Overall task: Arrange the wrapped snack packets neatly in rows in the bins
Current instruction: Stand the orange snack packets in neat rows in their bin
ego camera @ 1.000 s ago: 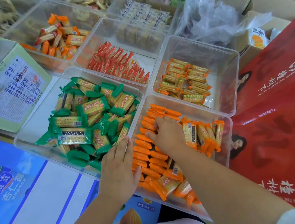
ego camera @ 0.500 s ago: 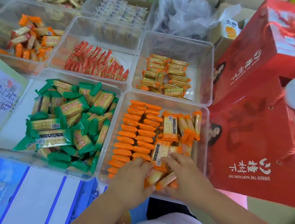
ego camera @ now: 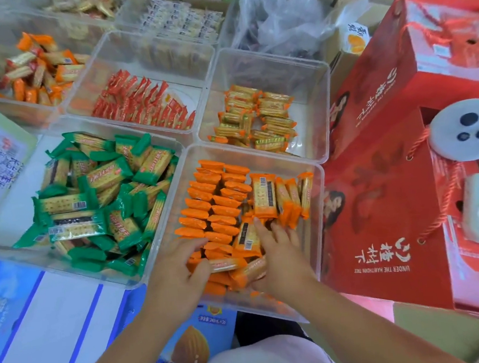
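Observation:
A clear plastic bin (ego camera: 317,171) in front of me holds orange-wrapped cracker packets (ego camera: 217,200). Two neat rows stand on edge along its left side, a few more stand at the right, and loose ones lie at the near end. My left hand (ego camera: 177,273) rests on the near left packets, thumb and fingers around a flat packet (ego camera: 225,265). My right hand (ego camera: 279,253) lies over the loose packets at the near right, fingers spread and pressing one (ego camera: 247,237). Left of this bin, another bin (ego camera: 21,255) holds a jumble of green packets (ego camera: 100,193).
Farther bins hold yellow-orange packets (ego camera: 256,119), red packets (ego camera: 141,103) and orange-white packets (ego camera: 40,68). Large red gift boxes (ego camera: 378,198) stand against the right side. A crumpled clear bag (ego camera: 279,15) lies at the back. Blue-and-white cartons (ego camera: 41,314) lie under the bins.
Both hands drew back from the middle of the orange bin to its near end and now gather the loose packets there. The camera view shifted right.

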Motion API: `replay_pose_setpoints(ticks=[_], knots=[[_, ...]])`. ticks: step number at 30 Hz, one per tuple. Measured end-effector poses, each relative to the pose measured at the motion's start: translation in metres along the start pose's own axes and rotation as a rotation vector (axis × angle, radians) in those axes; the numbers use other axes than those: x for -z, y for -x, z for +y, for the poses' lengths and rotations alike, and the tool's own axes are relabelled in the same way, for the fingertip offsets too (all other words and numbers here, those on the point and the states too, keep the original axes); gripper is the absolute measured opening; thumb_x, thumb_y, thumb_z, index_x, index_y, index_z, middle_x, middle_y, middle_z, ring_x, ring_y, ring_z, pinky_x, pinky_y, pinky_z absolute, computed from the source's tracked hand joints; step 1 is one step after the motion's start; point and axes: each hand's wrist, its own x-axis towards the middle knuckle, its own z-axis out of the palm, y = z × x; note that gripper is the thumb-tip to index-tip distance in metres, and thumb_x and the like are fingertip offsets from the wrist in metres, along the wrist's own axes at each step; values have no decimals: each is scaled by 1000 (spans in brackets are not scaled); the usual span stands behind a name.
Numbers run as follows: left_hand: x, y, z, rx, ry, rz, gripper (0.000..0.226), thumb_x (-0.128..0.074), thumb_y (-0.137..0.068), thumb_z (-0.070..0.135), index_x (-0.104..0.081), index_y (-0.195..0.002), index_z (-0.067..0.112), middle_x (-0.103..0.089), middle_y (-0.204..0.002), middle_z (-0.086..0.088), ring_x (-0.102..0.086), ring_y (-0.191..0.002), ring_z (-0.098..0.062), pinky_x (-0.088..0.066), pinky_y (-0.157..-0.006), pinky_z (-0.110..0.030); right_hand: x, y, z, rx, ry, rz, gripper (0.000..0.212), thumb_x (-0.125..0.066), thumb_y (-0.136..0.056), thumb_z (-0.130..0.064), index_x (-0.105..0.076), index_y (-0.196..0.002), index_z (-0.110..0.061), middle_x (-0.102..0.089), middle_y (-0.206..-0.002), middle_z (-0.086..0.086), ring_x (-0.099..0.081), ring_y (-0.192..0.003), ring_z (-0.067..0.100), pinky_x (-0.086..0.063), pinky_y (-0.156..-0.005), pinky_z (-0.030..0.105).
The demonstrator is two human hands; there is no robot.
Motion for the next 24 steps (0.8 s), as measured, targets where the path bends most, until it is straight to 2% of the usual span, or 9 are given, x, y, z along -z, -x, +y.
replay_pose_setpoints(ticks=[4, 7, 9, 12, 14, 16, 18, 21, 24], knots=[[2, 6, -11, -10, 2, 74, 33, -54, -99, 24, -62, -131, 28, -57, -111, 14, -50, -98, 10, -36, -77, -6, -6, -2, 4, -26, -335, 226, 107, -88, -65, -44, -28, -154, -36, -39, -142, -6, -36, -135, 16, -37, -111, 32], [-2, 8, -19, 22, 14, 79, 31, -51, -101, 24, -59, -130, 32, -61, -103, 6, -57, -93, -3, -38, -71, -11, 0, 2, 0, -85, -582, 297, 107, -90, -61, -40, -31, -149, -40, -40, -133, -16, -42, -122, 0, -38, -99, 17], [-4, 5, -23, 50, 8, 25, 37, -51, -99, 38, -57, -135, 33, -65, -109, 7, -60, -95, -11, -47, -75, -24, 3, 11, -4, -101, -674, 244, 107, -85, -57, -50, -28, -148, -43, -42, -137, -18, -45, -123, 0, -45, -101, 25], [-6, 0, -26, 84, -10, -83, 55, -56, -93, 54, -48, -144, 35, -64, -108, 14, -61, -89, -9, -53, -75, -35, 4, 25, -7, -174, -847, 186, 91, -78, -66, -64, -38, -145, -43, -50, -141, -18, -53, -126, 6, -50, -103, 39], [-7, -1, -28, 51, -32, -103, 54, -59, -93, 52, -48, -143, 33, -62, -105, 15, -59, -84, -9, -51, -71, -32, 6, 30, -8, -254, -899, 204, 73, -68, -84, -61, -40, -148, -39, -48, -145, -18, -49, -129, 7, -43, -106, 35], [-9, -1, -30, 3, -48, -90, 49, -58, -94, 50, -51, -139, 31, -61, -99, 17, -59, -80, -8, -47, -66, -28, 9, 30, -9, -338, -915, 165, 60, -59, -93, -56, -43, -147, -35, -53, -141, -13, -51, -126, 12, -42, -101, 33], [-11, 1, -31, -8, -59, -73, 47, -55, -96, 47, -50, -140, 31, -61, -96, 19, -59, -79, -7, -43, -62, -24, 13, 25, -12, -431, -948, 82, 46, -59, -94, -54, -55, -134, -31, -64, -128, -7, -60, -116, 17, -49, -97, 39], [-14, 3, -34, -7, -54, -26, 43, -51, -99, 44, -50, -140, 33, -61, -95, 24, -59, -82, -2, -40, -60, -20, 20, 19, -15, -487, -997, 37, 27, -70, -89, -46, -68, -108, -29, -73, -108, -3, -68, -97, 18, -56, -89, 41], [-15, 4, -36, -8, -43, -3, 45, -44, -99, 51, -50, -140, 34, -60, -104, 28, -58, -92, 1, -46, -67, -23, 17, 16, -15, -453, -968, 37, 23, -76, -83, -46, -72, -102, -33, -75, -100, -10, -69, -97, 18, -56, -92, 44]])
